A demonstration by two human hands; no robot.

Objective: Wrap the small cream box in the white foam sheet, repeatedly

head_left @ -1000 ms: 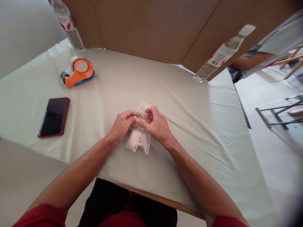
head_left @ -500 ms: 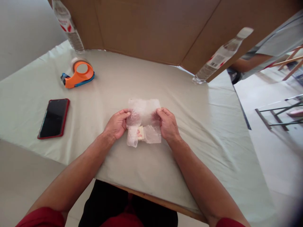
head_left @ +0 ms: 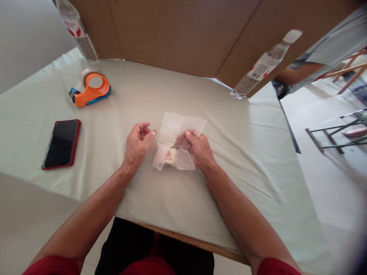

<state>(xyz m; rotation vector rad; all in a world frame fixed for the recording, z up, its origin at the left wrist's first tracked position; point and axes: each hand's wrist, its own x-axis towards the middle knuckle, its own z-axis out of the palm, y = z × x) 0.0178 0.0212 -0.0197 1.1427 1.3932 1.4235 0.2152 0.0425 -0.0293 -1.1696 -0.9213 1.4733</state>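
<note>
A sheet of clear bubble wrap [head_left: 172, 128] is spread in front of me, its far part raised off the cloth. On its near part sits a small cream-coloured block [head_left: 169, 155] with a red print on top; crumpled wrap lies along both its sides. My right hand [head_left: 199, 147] pinches the wrap's right edge between thumb and fingers, and some fingers show through the film. Just left of the wrap, my left hand [head_left: 138, 145] is apart from it, thumb and curled fingers separated with nothing between them.
A phone [head_left: 61, 143] in a red case and an orange tape dispenser [head_left: 96, 89] lie to the left. Two water bottles [head_left: 78, 32] [head_left: 263, 67] stand against a cardboard panel [head_left: 177, 34]. Beyond the panel at right, another person's arm [head_left: 301, 72] shows.
My left hand has let go of the wrap's left edge and moved slightly left. The sheet has tilted, its far part shifting right, while my right hand keeps hold.
</note>
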